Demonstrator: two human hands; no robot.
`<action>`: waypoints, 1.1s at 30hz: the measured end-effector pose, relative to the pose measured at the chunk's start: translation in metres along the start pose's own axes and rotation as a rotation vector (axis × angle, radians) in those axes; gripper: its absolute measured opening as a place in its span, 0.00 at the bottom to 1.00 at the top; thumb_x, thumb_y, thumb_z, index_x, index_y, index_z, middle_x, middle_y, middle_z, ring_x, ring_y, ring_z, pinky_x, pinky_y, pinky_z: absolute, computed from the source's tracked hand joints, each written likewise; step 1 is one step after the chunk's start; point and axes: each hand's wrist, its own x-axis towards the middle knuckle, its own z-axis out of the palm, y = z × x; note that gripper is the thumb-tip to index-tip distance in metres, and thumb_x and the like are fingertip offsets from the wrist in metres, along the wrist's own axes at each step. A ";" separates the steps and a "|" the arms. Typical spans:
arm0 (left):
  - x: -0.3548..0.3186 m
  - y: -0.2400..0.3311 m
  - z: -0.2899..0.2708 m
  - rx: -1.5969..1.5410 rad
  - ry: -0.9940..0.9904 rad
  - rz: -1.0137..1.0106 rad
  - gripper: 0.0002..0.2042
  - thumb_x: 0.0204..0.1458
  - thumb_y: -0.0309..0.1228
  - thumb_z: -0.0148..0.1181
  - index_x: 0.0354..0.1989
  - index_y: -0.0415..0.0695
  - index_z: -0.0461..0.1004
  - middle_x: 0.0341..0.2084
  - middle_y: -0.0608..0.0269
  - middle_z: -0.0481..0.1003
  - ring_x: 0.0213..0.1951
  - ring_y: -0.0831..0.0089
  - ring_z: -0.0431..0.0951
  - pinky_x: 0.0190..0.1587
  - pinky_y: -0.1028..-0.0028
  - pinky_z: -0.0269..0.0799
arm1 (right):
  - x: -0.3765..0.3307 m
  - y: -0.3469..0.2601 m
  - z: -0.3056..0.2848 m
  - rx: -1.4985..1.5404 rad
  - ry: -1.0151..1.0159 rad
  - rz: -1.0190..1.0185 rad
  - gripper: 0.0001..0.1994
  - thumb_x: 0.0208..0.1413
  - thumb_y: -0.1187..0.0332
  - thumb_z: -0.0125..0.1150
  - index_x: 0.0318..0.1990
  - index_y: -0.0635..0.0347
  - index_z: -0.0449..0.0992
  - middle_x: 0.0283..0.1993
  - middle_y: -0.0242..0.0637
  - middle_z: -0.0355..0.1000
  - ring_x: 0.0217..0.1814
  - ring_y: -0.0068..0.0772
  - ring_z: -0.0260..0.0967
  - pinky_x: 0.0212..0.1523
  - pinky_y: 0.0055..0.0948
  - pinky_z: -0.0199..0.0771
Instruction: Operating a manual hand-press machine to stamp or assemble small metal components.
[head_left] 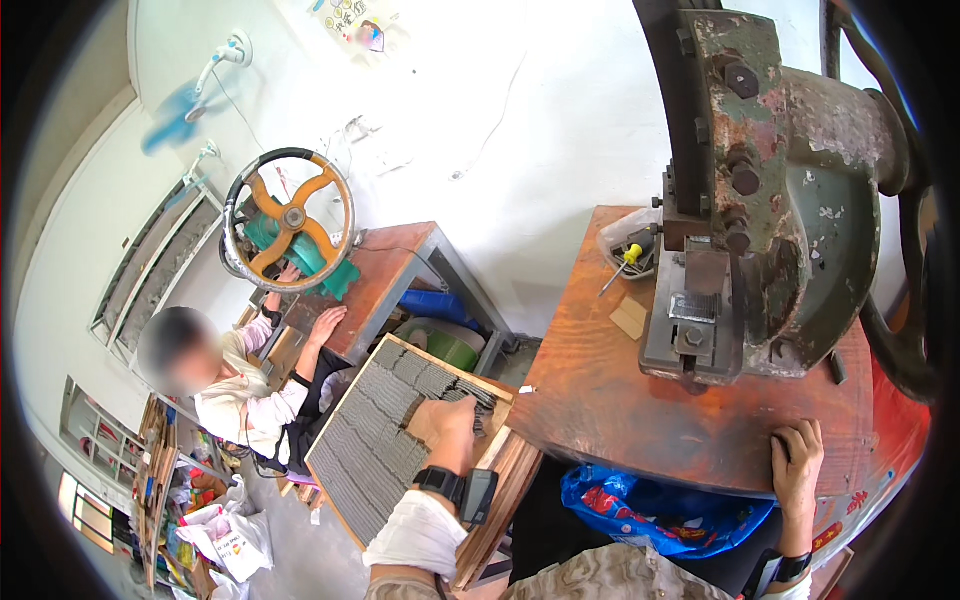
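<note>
Head cam, my only view: L hand (448, 418) is down in the tray (492, 384) of thin gray pieces (375, 430), at its R end by a bare brown patch; fingertips are hidden, so can't tell if it's gripping any. Forearm and white cuff (418, 533) block the tray's lower R side. Pieces lie packed in rows, too fine to count; tray's long axis runs approx. upper R to lower L. R hand (797, 455) rests on the workbench (560, 370) edge, fingers loosely bent, unclenched. On the bench, the big green press (740, 190) is cut off at the top; L of it, a plastic tub w/ 1 yellow screwdriver (632, 254). Blue bag (600, 500) hangs under the edge, partly hidden. Far L, 1 co-worker (262, 412) sits by an orange-spoked handwheel (293, 216).
</note>
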 end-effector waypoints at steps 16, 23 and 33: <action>0.011 -0.035 -0.029 0.553 0.192 0.446 0.34 0.33 0.34 0.68 0.53 0.32 0.66 0.43 0.41 0.75 0.47 0.52 0.76 0.52 0.66 0.70 | 0.002 -0.002 -0.001 -0.002 0.020 -0.021 0.05 0.41 0.81 0.60 0.29 0.67 0.74 0.32 0.46 0.69 0.37 0.50 0.65 0.39 0.41 0.67; -0.012 -0.014 -0.056 0.287 0.056 0.420 0.28 0.32 0.28 0.68 0.45 0.30 0.71 0.39 0.42 0.77 0.42 0.56 0.79 0.48 0.66 0.73 | 0.003 -0.001 0.000 -0.042 0.039 -0.066 0.07 0.38 0.80 0.62 0.29 0.65 0.76 0.31 0.44 0.71 0.36 0.49 0.67 0.38 0.41 0.68; -0.171 0.080 0.065 0.259 -0.787 1.208 0.27 0.36 0.28 0.70 0.50 0.39 0.71 0.41 0.51 0.76 0.44 0.58 0.77 0.49 0.65 0.72 | 0.012 -0.011 0.002 0.090 -0.097 -0.177 0.09 0.37 0.75 0.68 0.30 0.63 0.77 0.33 0.43 0.72 0.37 0.46 0.70 0.38 0.39 0.73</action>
